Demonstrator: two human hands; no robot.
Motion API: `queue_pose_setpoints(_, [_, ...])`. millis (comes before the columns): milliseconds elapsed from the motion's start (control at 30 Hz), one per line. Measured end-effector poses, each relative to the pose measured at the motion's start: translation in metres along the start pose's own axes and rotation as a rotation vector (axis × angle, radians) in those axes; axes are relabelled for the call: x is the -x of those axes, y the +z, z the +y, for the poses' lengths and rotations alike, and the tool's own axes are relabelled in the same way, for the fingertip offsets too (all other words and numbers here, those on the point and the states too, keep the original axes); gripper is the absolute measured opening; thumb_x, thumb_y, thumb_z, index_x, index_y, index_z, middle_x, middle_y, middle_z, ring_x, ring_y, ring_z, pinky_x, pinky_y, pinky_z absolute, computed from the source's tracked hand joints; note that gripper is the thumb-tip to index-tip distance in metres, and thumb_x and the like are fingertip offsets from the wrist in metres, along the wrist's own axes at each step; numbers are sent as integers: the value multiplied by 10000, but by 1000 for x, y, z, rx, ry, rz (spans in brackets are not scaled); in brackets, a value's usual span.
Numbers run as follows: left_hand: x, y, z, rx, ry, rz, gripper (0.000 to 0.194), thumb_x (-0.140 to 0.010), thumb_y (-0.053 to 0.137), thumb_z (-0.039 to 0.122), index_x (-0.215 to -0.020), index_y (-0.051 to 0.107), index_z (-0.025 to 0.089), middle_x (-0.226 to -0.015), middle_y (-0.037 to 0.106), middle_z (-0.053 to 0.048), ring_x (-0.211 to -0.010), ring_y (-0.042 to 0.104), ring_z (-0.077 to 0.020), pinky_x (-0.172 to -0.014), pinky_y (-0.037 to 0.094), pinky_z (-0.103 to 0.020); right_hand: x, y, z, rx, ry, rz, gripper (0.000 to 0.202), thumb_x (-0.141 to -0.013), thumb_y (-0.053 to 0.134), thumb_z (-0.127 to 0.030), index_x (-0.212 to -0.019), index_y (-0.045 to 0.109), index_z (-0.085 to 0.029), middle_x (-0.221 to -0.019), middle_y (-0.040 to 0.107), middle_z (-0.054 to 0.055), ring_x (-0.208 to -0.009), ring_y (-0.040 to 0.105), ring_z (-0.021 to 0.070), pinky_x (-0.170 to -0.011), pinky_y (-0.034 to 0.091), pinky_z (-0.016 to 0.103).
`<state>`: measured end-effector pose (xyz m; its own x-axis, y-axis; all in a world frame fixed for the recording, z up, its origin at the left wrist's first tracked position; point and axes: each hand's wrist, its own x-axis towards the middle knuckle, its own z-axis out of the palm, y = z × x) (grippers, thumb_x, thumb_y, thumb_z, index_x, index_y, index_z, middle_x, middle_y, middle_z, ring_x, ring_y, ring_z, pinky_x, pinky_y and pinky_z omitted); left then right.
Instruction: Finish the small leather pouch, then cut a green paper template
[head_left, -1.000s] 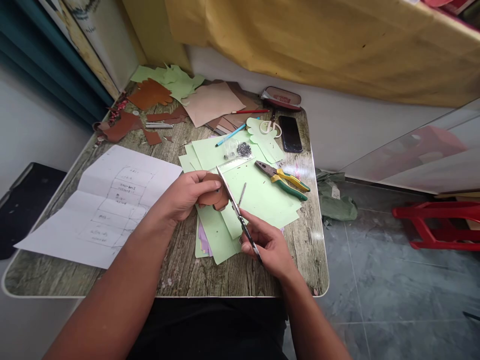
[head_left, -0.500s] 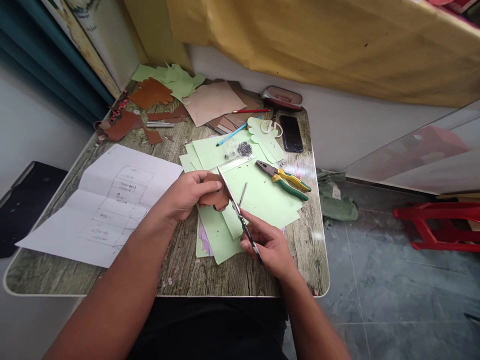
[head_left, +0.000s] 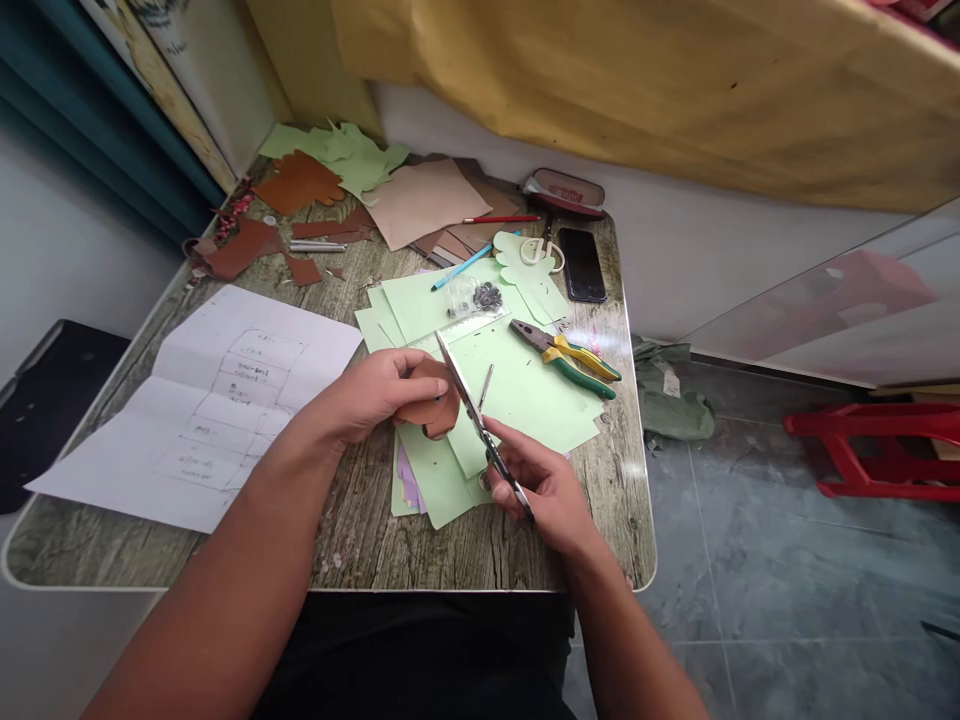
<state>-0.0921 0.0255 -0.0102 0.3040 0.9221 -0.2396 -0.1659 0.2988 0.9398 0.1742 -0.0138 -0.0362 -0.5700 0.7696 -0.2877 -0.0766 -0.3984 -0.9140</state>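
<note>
My left hand pinches a small curved piece of brown leather between thumb and fingers; part of it is hidden by the hand. My right hand is closed around the handles of a pair of scissors. The long metal blades point up and left, beside the right edge of the leather; whether they touch it I cannot tell. Both hands are above a loose stack of light green paper sheets. A thin metal rod lies on the sheets just right of the blades.
Pliers and a plastic bag of dark small parts lie on the green sheets. Behind are a phone, white-handled scissors, a blue pen and leather scraps. A white sketch sheet covers the table's left.
The leather piece and my left hand have shifted slightly down. My right hand has moved a little down and right with the scissors. The view has shifted slightly.
</note>
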Motion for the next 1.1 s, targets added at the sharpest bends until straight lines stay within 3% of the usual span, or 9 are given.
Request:
queue_pose_setpoints(100, [1,1,6,7,-59,-125,398,-911,716,302,-583,500,239,-511,418,27,-606,609,-206,-645,469,-349,6,-6,-5,44,43,-17,747,-872,918,-421,-1550,664,-239,-772,535,-41,-584,413,97,-514,337,245])
queue_pose_setpoints(233, [2,0,7,-28,-90,-77,400,-861,769,346,-585,499,244,-530,465,11,-596,592,-205,-618,471,-351,13,-14,-16,175,63,6,752,-858,917,-438,-1541,675,-236,-782,494,-38,-646,395,118,-560,320,260])
queue_pose_setpoints(467, [1,-3,-1,-79,-135,32,212,-767,843,328,-697,675,220,-563,567,-2,-530,564,-177,-503,404,-292,13,-19,-22,310,99,-12,753,-853,904,-481,-1531,691,-232,-756,418,-44,-670,334,139,-589,261,282])
queue_pose_setpoints(767, [0,-3,-3,-46,-175,-18,254,-749,864,358,-645,665,237,-542,542,-12,-511,527,-188,-511,439,-332,12,-28,-17,211,122,-59,738,-852,921,-448,-1522,699,-230,-752,412,-43,-661,343,136,-566,271,277])
queue_pose_setpoints(1000, [-2,-6,-9,-117,-221,39,217,-716,861,379,-689,714,222,-621,611,-29,-540,532,-176,-490,374,-288,12,-31,-18,258,126,-71,732,-856,914,-462,-1518,702,-232,-758,397,-45,-655,331,136,-571,252,284])
queue_pose_setpoints(1100, [-2,-6,-9,-94,-214,29,212,-724,859,366,-670,704,233,-587,577,-21,-521,522,-180,-490,390,-303,11,-32,-19,295,118,-76,732,-849,914,-455,-1516,705,-238,-765,383,-43,-668,315,141,-583,243,288])
